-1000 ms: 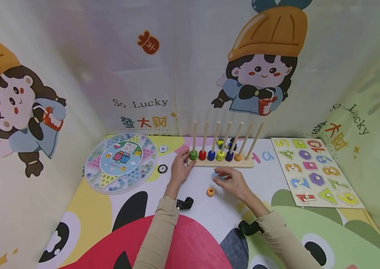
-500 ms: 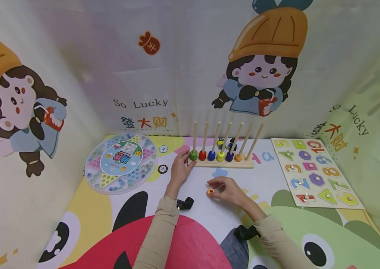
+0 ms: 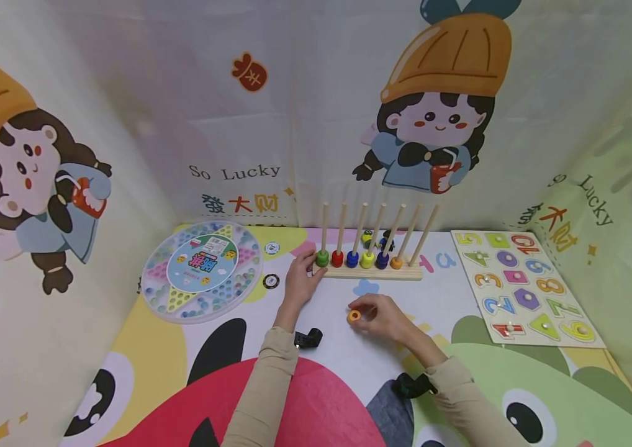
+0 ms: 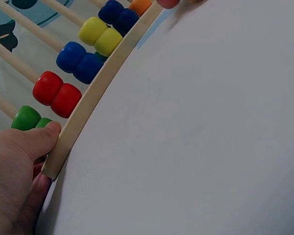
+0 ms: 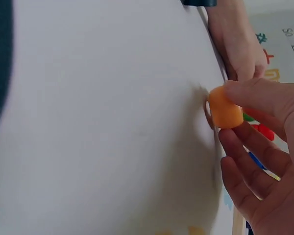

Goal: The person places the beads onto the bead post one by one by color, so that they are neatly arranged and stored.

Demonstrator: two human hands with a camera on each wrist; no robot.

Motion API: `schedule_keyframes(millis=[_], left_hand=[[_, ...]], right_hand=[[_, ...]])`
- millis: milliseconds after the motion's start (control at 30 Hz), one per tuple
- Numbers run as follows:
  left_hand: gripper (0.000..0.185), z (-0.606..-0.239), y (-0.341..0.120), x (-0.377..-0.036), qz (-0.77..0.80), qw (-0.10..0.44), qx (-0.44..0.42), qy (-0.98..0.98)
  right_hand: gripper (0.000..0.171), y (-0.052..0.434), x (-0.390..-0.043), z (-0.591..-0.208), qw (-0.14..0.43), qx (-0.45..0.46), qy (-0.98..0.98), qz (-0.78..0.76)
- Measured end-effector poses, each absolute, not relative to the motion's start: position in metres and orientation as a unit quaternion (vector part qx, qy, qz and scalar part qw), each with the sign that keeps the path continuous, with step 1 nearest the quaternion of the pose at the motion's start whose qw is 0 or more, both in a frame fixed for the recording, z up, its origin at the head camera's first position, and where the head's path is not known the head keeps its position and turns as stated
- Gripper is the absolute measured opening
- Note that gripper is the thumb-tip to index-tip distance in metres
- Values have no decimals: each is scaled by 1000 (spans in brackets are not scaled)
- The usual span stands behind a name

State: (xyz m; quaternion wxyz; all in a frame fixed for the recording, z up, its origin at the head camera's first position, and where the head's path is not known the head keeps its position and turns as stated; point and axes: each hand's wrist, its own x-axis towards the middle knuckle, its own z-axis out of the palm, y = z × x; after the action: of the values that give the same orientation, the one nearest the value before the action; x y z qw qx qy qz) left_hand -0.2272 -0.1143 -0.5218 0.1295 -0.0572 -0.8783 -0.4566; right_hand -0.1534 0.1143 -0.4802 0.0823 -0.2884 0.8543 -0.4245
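Observation:
At the back of the table stands a wooden bead rack (image 3: 388, 273) with several upright pegs. Green, red, blue, yellow and dark blue beads sit in pairs at the foot of its pegs; an orange bead (image 3: 397, 263) is on the sixth peg, and the rightmost peg is bare. My left hand (image 3: 300, 284) holds the rack's left end, the thumb on the base edge beside the green beads (image 4: 29, 118). In front of the rack, my right hand (image 3: 383, 318) pinches a loose orange bead (image 5: 226, 108) between thumb and fingers, its hole showing in the head view.
A round marble board game (image 3: 201, 273) lies at the left, with two poker chips (image 3: 270, 281) beside it. On the right is a number and shape puzzle board (image 3: 525, 285). Small toy figures (image 3: 387, 239) stand behind the rack, near the curtain (image 3: 316, 112).
My right hand has moved from near the rack toward me and left, and has taken hold of the orange bead, which is now shifted slightly and turned. The left hand stays on the rack.

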Motion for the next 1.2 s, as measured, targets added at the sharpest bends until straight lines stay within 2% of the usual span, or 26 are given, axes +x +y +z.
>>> schedule_keyframes(millis=[567, 1200], left_hand=[[49, -521, -112, -228, -454, 132, -64, -879], [50, -524, -115, -227, -459, 142, -73, -874]], right_hand=[[22, 145, -175, -443, -32, -227, 861, -455], [27, 176, -199, -375, -152, -163, 882, -415]])
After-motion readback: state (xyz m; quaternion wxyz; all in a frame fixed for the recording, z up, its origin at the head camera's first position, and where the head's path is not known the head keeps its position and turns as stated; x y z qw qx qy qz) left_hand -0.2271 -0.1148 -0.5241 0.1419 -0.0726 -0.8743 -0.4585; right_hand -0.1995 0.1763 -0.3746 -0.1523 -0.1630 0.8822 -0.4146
